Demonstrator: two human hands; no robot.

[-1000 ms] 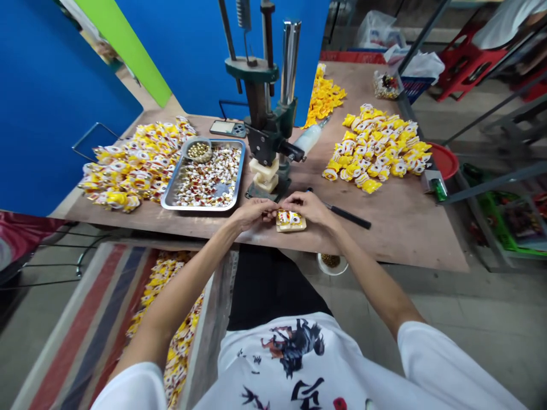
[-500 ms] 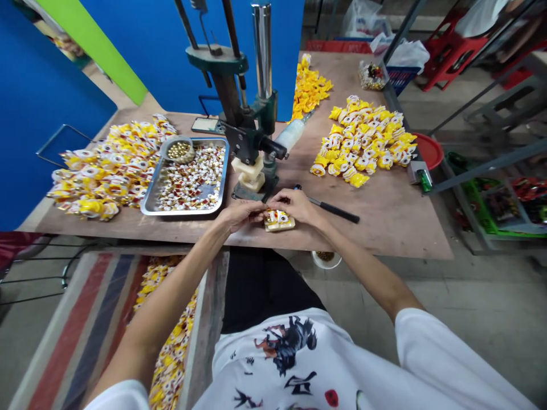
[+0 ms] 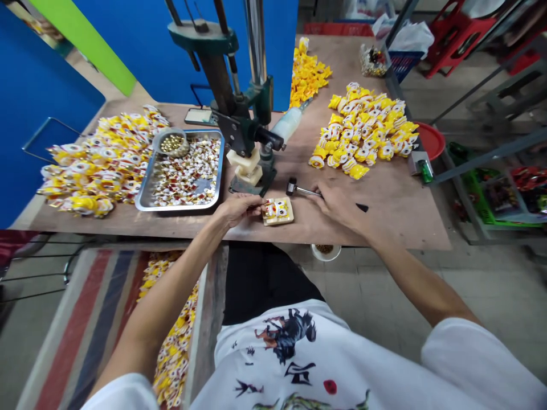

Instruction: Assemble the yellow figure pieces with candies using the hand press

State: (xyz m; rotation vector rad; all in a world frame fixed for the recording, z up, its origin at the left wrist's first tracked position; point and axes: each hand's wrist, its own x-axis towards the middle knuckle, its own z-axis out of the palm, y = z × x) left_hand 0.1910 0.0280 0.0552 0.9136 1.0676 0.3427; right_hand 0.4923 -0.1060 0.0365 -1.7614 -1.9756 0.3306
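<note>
A small yellow-and-white plastic figure with a round eye (image 3: 281,209) lies in a cream-coloured block (image 3: 278,221) at the table's front edge. My left hand (image 3: 237,209) is closed, its fingertips pinching the figure's left end, where a bit of red shows. To the right, my right hand (image 3: 335,204) has its fingers around the handle of a hammer (image 3: 292,185). The hammer lies low over the table, its dark head pointing left just behind the block. Part of the handle is hidden by the hand.
A green hand press (image 3: 245,128) stands behind the block. Left of it, a metal tray (image 3: 137,200) holds small white, red and gold parts and a bowl of gold beads (image 3: 171,143). Figure piles lie left (image 3: 100,162) and right (image 3: 365,134). A glue bottle (image 3: 287,124) leans by the press.
My right hand has left the figure and moved right onto the hammer handle, and the hammer has turned slightly. My left hand stays at the figure's left end. The view has shifted slightly.
</note>
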